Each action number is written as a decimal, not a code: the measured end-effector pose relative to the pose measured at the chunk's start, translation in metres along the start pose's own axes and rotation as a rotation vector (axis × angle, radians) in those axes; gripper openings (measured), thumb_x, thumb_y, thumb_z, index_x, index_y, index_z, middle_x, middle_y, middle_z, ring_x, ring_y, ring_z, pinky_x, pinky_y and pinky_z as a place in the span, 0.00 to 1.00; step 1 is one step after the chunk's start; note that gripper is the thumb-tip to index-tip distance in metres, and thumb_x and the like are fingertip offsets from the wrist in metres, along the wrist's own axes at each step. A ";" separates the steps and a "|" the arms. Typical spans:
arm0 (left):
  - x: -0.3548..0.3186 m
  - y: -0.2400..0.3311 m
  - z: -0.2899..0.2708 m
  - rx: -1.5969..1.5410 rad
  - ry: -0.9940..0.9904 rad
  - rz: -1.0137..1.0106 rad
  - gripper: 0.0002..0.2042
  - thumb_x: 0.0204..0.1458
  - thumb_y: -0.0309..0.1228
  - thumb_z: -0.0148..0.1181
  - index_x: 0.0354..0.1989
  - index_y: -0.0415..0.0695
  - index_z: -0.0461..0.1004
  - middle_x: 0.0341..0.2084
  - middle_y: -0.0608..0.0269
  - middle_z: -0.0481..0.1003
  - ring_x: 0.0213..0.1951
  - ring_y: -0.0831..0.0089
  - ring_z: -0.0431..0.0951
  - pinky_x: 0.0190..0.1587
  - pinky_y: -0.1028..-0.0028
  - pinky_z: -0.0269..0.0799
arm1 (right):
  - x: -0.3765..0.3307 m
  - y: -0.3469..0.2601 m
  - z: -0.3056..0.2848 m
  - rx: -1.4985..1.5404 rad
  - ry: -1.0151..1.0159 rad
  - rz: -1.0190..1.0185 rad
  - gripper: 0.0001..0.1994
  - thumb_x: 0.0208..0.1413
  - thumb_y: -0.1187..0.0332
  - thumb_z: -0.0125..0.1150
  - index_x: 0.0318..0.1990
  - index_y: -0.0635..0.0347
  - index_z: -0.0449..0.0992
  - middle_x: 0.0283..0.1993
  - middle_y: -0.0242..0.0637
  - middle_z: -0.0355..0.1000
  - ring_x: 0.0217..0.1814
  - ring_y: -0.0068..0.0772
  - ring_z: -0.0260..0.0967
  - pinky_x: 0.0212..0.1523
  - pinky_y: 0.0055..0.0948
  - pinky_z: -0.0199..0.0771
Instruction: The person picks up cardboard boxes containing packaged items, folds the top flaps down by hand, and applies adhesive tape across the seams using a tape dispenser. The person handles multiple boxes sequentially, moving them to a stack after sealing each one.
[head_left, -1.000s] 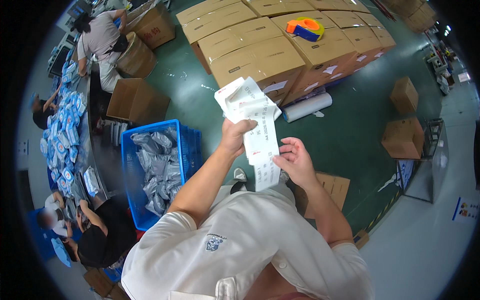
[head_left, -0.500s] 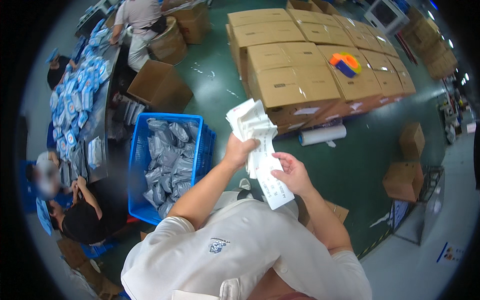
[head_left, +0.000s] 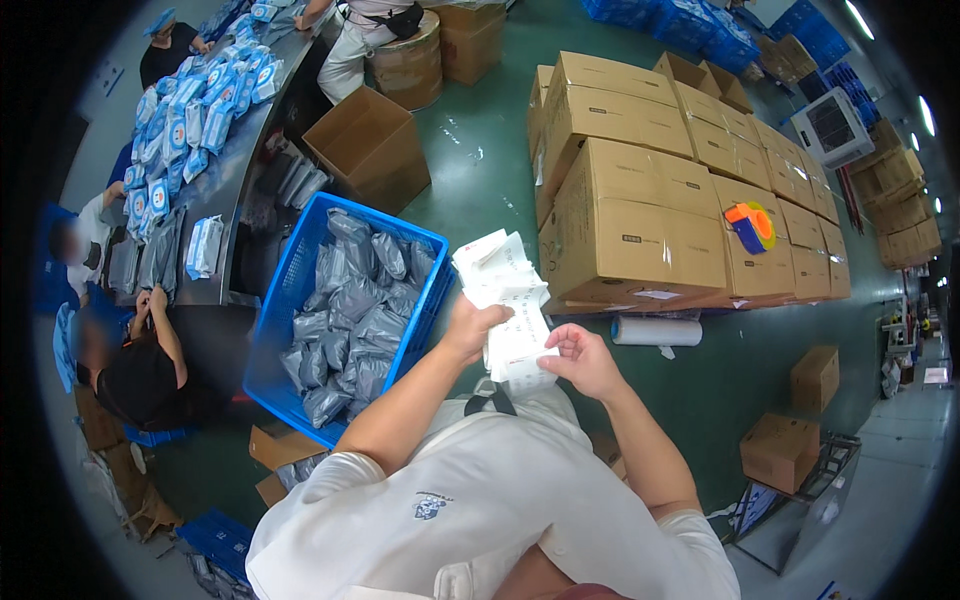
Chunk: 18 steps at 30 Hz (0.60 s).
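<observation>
The stack of sealed cardboard boxes [head_left: 640,190] is the biggest thing here, so we place everything else from it. Left of the stack, across a strip of green floor, stands the blue crate [head_left: 300,270] filled with grey pouches [head_left: 350,310]. Further left again runs a long work table [head_left: 225,170] strewn with blue-and-white packets [head_left: 190,120], where other people sit and work. On top of the stack, toward its right side, lies an orange and blue tape dispenser [head_left: 750,225]. At the foot of the stack rests a white roll [head_left: 655,331].

Just in front of the stack's lower left corner we hold a strip of white labels [head_left: 510,315]. Our left hand [head_left: 475,325] is closed around the folded upper part of the strip, thumb over it. Our right hand [head_left: 580,360] pinches the lower end between thumb and fingertips, the other fingers loosely curled.

To do this well, we judge it best to keep the strip taut between both hands, feed it down in short lengths, and keep the loose folds from tangling.

The print on the labels is too small to make out. How long the strip is we cannot tell, since it folds behind our left hand. Our feet are mostly hidden beneath our own body.
</observation>
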<state>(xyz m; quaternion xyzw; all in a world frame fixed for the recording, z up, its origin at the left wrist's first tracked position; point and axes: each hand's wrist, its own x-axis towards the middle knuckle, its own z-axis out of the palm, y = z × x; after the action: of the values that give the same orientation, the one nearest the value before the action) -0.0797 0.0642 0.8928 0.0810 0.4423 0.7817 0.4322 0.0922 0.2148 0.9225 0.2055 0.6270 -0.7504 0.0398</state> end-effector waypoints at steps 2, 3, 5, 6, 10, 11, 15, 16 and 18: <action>0.011 0.011 -0.007 -0.030 0.017 0.038 0.27 0.44 0.15 0.53 0.58 0.34 0.67 0.49 0.53 0.76 0.50 0.60 0.79 0.53 0.64 0.75 | 0.023 -0.005 0.000 -0.007 -0.008 -0.004 0.12 0.56 0.80 0.66 0.47 0.64 0.73 0.41 0.30 0.75 0.42 0.16 0.73 0.44 0.20 0.75; 0.020 0.016 -0.009 -0.048 0.041 0.050 0.28 0.44 0.15 0.53 0.59 0.34 0.67 0.50 0.53 0.75 0.50 0.60 0.78 0.54 0.64 0.75 | 0.035 -0.009 -0.001 -0.009 -0.011 -0.005 0.12 0.56 0.80 0.66 0.47 0.64 0.74 0.41 0.30 0.75 0.42 0.16 0.72 0.44 0.20 0.75; 0.037 0.027 -0.017 -0.076 0.112 0.074 0.28 0.43 0.15 0.53 0.59 0.34 0.66 0.50 0.53 0.75 0.51 0.61 0.78 0.54 0.64 0.74 | 0.056 -0.020 -0.002 -0.173 0.010 -0.088 0.14 0.57 0.78 0.66 0.50 0.65 0.75 0.40 0.30 0.77 0.41 0.16 0.73 0.43 0.20 0.75; 0.053 0.034 -0.020 -0.077 0.180 0.047 0.29 0.43 0.14 0.53 0.59 0.35 0.65 0.50 0.54 0.75 0.50 0.60 0.78 0.54 0.64 0.75 | 0.070 -0.027 -0.004 -0.254 0.021 -0.129 0.14 0.57 0.77 0.66 0.51 0.65 0.76 0.39 0.31 0.77 0.40 0.16 0.73 0.43 0.21 0.75; 0.102 0.061 -0.034 -0.140 0.148 0.003 0.27 0.45 0.16 0.52 0.59 0.32 0.65 0.49 0.47 0.75 0.49 0.54 0.80 0.52 0.58 0.78 | 0.126 -0.052 -0.019 -0.223 -0.011 -0.131 0.13 0.58 0.76 0.65 0.50 0.65 0.79 0.38 0.33 0.79 0.39 0.17 0.75 0.43 0.22 0.77; 0.112 0.068 -0.036 -0.145 0.163 0.010 0.27 0.45 0.16 0.52 0.59 0.32 0.65 0.49 0.47 0.75 0.49 0.53 0.80 0.53 0.58 0.78 | 0.139 -0.063 -0.019 -0.225 -0.024 -0.132 0.12 0.58 0.76 0.65 0.49 0.66 0.78 0.38 0.33 0.79 0.39 0.17 0.75 0.43 0.21 0.76; 0.151 0.096 -0.042 -0.121 0.224 0.010 0.27 0.44 0.15 0.51 0.59 0.32 0.65 0.48 0.48 0.76 0.48 0.55 0.79 0.52 0.60 0.78 | 0.189 -0.085 -0.025 -0.199 -0.009 -0.153 0.08 0.59 0.77 0.64 0.45 0.68 0.77 0.37 0.32 0.79 0.39 0.16 0.74 0.41 0.19 0.75; 0.159 0.098 -0.044 -0.137 0.245 0.006 0.28 0.44 0.15 0.50 0.59 0.32 0.65 0.48 0.48 0.75 0.49 0.55 0.79 0.52 0.59 0.78 | 0.201 -0.086 -0.028 -0.185 0.011 -0.165 0.07 0.59 0.77 0.65 0.43 0.67 0.78 0.37 0.32 0.79 0.38 0.15 0.74 0.41 0.19 0.74; 0.169 0.103 -0.054 -0.168 0.282 -0.002 0.28 0.44 0.14 0.49 0.59 0.31 0.65 0.49 0.47 0.75 0.49 0.54 0.79 0.52 0.59 0.78 | 0.221 -0.088 -0.027 -0.256 -0.002 -0.136 0.05 0.59 0.76 0.65 0.41 0.67 0.78 0.37 0.31 0.79 0.36 0.15 0.74 0.39 0.18 0.74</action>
<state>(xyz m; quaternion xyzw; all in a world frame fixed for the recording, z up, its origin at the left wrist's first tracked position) -0.2732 0.1332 0.8960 -0.0665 0.4318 0.8190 0.3719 -0.1308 0.3034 0.9212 0.1548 0.7300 -0.6655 0.0155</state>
